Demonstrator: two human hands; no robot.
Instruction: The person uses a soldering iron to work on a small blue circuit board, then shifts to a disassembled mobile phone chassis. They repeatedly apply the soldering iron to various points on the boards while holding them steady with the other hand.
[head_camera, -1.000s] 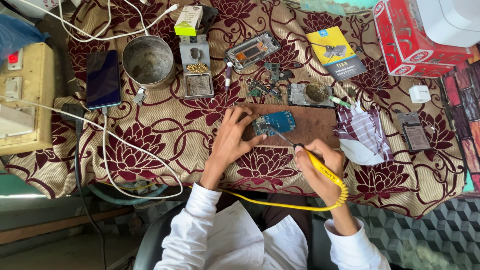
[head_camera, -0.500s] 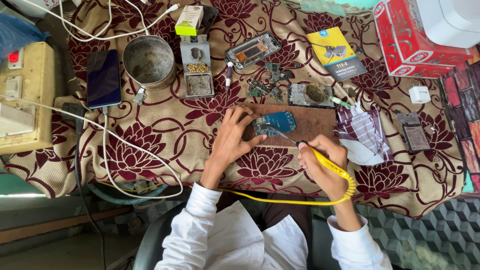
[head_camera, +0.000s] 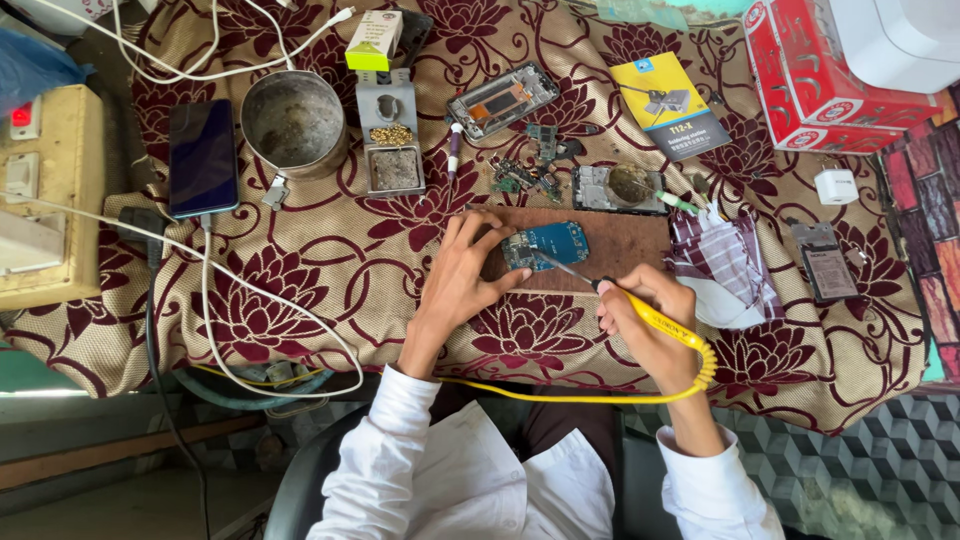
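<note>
Blue circuit board (head_camera: 548, 243): lying on a brown wooden board (head_camera: 620, 245) near the middle of the worktop (head_camera: 330, 260). Left hand (head_camera: 462, 275): fingers spread, pressing down on the circuit board's left end. Right hand (head_camera: 645, 318): gripping a yellow soldering iron (head_camera: 655, 318), its metal tip touching the circuit board. Coiled yellow cord (head_camera: 600, 395): trailing toward the near edge.

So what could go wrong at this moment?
The left hand pins the circuit board right beside the soldering iron tip, so a slip might burn a finger. The iron's yellow cord loops across the lap and could snag. Loose small parts lie close above the board and might get knocked.
</note>
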